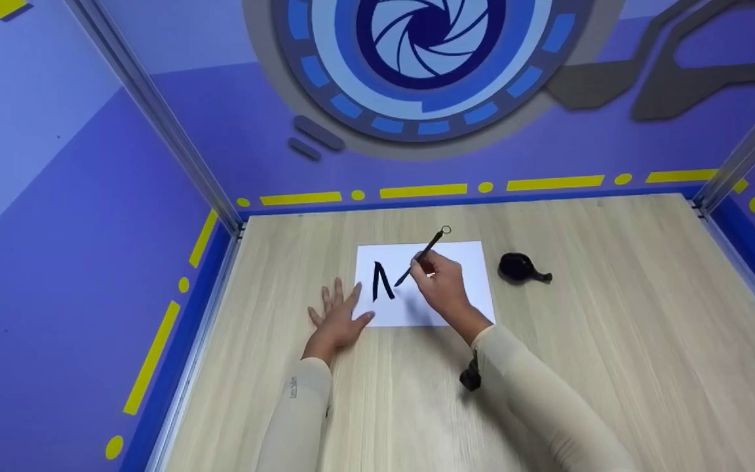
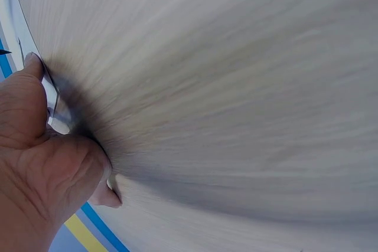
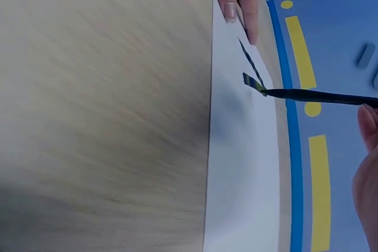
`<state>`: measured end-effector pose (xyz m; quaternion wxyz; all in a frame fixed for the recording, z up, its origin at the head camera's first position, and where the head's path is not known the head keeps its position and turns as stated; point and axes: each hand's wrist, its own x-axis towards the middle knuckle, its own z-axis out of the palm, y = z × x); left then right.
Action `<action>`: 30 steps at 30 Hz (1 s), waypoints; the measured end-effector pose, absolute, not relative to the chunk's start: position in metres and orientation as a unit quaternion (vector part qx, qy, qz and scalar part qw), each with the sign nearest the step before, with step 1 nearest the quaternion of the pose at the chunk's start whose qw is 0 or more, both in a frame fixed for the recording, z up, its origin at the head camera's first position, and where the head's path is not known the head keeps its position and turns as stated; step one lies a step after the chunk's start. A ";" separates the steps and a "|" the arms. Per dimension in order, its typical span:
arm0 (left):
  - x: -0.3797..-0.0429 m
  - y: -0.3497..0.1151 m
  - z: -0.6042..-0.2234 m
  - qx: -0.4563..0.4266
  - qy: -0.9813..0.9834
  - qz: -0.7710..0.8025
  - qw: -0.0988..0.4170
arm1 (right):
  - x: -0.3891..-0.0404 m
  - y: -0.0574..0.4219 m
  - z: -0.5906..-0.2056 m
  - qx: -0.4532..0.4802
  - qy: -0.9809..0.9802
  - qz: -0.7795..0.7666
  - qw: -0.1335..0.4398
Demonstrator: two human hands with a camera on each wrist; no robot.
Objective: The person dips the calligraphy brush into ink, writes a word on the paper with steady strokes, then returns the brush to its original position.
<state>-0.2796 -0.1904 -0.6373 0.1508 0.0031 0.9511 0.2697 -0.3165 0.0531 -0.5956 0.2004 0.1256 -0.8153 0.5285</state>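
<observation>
Fingers of the right hand [image 1: 442, 285] are curled in a pinch round a slim black brush [image 1: 431, 242]; those of the left hand [image 1: 338, 321] lie spread, thumb and index on the left edge of the paper. Largest is the blue-violet far wall [image 1: 207, 124] with yellow dashes, then the pale wooden table [image 1: 613, 341]. Light sleeves [image 1: 541, 400] cover both arms. White paper [image 1: 476, 282] lies flat between the hands, with a black dish [image 1: 515, 268] just right of it, its handle pointing right. Two black strokes [image 1: 385, 282] meet at their far ends on the paper's left part; the brush tip points down just right of them, contact impossible to tell
</observation>
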 end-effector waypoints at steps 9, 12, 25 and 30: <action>-0.280 -0.192 -0.636 0.010 0.949 0.277 0.148 | -0.311 0.054 -0.599 0.127 -0.806 0.548 0.183; -0.280 -0.191 -0.634 0.009 0.950 0.273 0.151 | -0.313 0.053 -0.600 0.113 -0.807 0.547 0.192; -0.279 -0.191 -0.636 0.011 0.951 0.266 0.158 | -0.325 0.046 -0.612 0.076 -0.808 0.545 0.210; -0.279 -0.191 -0.638 0.007 0.952 0.262 0.158 | -0.323 0.043 -0.612 0.075 -0.812 0.545 0.194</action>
